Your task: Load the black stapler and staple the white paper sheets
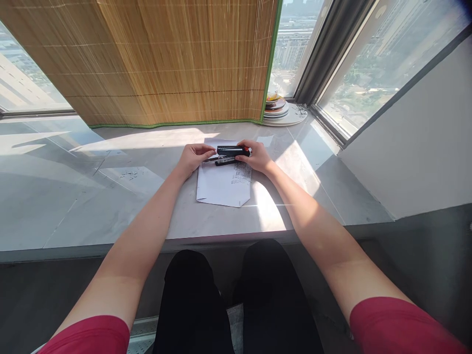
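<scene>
A black stapler [233,151] with a bit of red at its right end is held over a white sheet of paper [223,186]. My right hand [257,155] grips it by the right end, fingers wrapped round. The stapler's upper part is swung apart from its lower part. At the stapler's left end, my left hand [194,158] has thumb and fingertips pinched together; what they hold, if anything, is too small to make out. Dark printed or scattered marks show on the paper's upper right, below my right hand.
Small dark bits [129,175] lie on the grey tiled ledge [84,211] to the left. Stacked plates [276,109] stand in the back right corner by the window. A bamboo blind [177,59] hangs at the back. A small white paper [265,140] lies behind my right hand.
</scene>
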Demonstrator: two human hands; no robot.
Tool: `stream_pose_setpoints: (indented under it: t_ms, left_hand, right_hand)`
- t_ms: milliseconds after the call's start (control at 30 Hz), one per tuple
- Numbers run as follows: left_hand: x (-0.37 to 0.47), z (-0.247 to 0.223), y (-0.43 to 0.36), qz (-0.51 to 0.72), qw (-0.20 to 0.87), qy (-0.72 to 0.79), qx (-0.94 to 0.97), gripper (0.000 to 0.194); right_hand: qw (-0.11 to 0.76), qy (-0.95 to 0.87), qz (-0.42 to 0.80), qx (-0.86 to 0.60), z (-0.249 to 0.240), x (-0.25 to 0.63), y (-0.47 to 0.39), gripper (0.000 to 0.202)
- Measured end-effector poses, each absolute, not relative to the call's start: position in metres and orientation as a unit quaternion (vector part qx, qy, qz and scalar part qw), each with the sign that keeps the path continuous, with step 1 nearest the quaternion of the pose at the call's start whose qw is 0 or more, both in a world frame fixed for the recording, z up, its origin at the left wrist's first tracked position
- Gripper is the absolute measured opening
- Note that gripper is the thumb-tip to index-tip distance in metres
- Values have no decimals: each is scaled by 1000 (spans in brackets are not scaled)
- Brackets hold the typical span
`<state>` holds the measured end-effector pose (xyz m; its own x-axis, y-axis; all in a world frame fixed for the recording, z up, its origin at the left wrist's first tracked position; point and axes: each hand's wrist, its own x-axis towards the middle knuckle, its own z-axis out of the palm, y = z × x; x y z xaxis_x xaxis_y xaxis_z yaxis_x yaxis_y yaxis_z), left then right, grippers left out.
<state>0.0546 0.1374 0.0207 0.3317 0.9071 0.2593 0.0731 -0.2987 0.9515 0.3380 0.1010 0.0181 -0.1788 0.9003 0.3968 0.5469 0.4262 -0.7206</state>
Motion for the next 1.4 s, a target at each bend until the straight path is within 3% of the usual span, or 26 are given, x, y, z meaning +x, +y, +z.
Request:
stream_pose_setpoints:
  t_ms: [567, 967, 1400]
  left_hand:
    - [55, 21, 141, 471, 431, 384, 667, 58]
    - [51, 21, 142, 429, 355, 396, 730, 36]
    - [56, 28, 130, 386, 311, 389, 776, 24]
  right_hand:
    - [410, -734, 203, -503, 19, 339, 101, 29]
    - [403, -737, 195, -506, 18, 340, 102, 29]
    - [412, -732, 197, -506, 17, 341, 103, 29]
